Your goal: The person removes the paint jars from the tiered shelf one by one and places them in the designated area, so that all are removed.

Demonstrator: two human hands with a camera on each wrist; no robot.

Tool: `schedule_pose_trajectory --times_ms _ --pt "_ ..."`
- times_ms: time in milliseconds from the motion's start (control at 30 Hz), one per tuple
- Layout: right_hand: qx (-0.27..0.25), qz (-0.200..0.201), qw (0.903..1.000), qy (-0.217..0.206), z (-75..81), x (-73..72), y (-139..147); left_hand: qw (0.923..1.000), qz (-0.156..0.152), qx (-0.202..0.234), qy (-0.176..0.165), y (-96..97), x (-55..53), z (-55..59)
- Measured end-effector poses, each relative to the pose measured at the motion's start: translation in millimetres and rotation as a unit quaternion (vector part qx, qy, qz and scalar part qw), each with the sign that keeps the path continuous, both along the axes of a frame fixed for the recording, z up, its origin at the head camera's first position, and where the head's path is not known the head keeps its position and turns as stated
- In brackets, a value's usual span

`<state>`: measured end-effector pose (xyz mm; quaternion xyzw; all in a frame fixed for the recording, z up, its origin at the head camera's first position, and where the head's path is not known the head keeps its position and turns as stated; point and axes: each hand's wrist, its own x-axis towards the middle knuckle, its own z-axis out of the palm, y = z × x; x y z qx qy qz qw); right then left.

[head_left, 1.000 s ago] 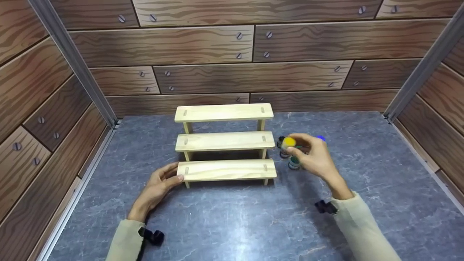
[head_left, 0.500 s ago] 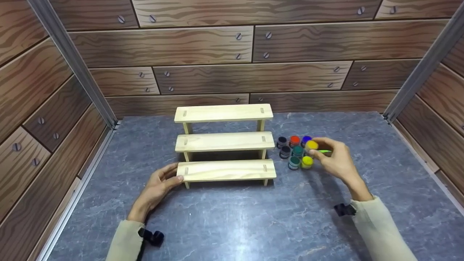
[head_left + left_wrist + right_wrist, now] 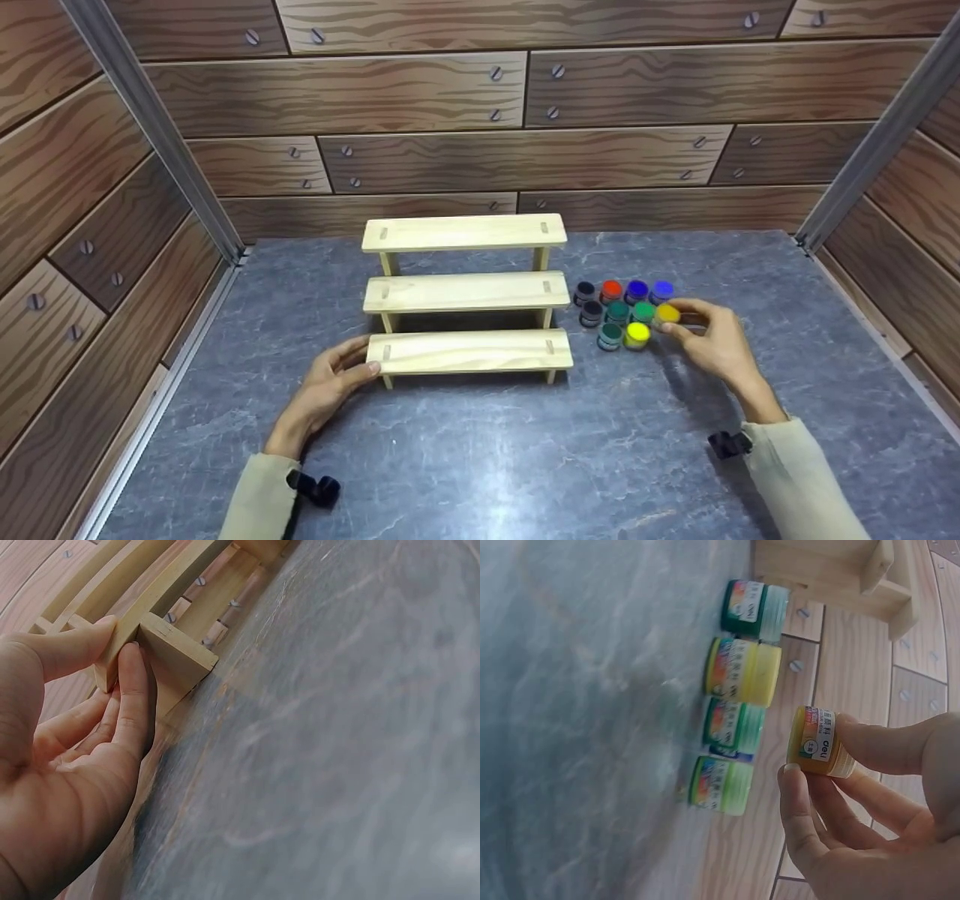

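Note:
My right hand (image 3: 712, 341) pinches a small ochre-yellow paint jar (image 3: 816, 741) between thumb and fingers. In the right wrist view that jar is off the table, apart from the row of jars. Several paint jars stand close together right of the stand, among them a bright yellow one (image 3: 637, 336), a red one (image 3: 611, 291) and a dark green one (image 3: 754, 610). A light green jar (image 3: 720, 786) shows in the right wrist view; in the head view the held jar and hand hide it. My left hand (image 3: 326, 386) grips the left end of the lowest step of a three-step wooden stand (image 3: 469, 351).
Both upper steps (image 3: 465, 291) of the stand rise toward the back wall (image 3: 420, 161). Wood-patterned panels and metal corner posts (image 3: 161, 135) enclose the grey marbled tabletop (image 3: 480, 457) at the back and sides.
My right hand has moved right with the ochre-yellow jar, from beside the stand to the right side of the jar group, uncovering most jars. The left hand stays on the stand.

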<state>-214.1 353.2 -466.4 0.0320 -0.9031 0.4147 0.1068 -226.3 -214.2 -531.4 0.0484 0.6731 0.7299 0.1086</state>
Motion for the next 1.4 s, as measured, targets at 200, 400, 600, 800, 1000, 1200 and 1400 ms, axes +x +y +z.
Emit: schedule_pose_trajectory --times_ms 200,400,600,800,1000,1200,1400 --pt "0.004 0.0 0.9998 -0.018 -7.9 -0.3 7.4 1.0 -0.008 -0.002 0.005 -0.7 1.4 0.3" --pt "0.02 0.0 0.998 -0.06 -12.6 -0.9 9.2 0.9999 -0.011 -0.003 0.009 -1.8 2.3 -0.1" --pt "0.042 0.003 0.9956 -0.083 -15.3 -4.3 9.4 1.0 -0.008 0.002 0.004 -1.6 2.0 -0.9" --pt "0.049 0.01 0.995 -0.086 -17.0 -6.0 9.3 0.9999 -0.003 0.008 -0.005 -0.7 1.7 -0.5" --pt "0.047 0.011 0.9937 -0.101 -16.5 -8.9 7.5 0.9999 -0.002 0.012 -0.008 -1.2 3.1 -0.3" --pt "0.047 0.017 0.9924 -0.113 -15.8 -10.8 4.5 1.0 -0.005 -0.004 -0.004 -3.2 3.3 0.2" --pt "0.047 0.023 0.9915 -0.119 -6.8 -11.7 5.6 0.9987 -0.016 -0.047 0.014 -7.0 0.5 3.9"
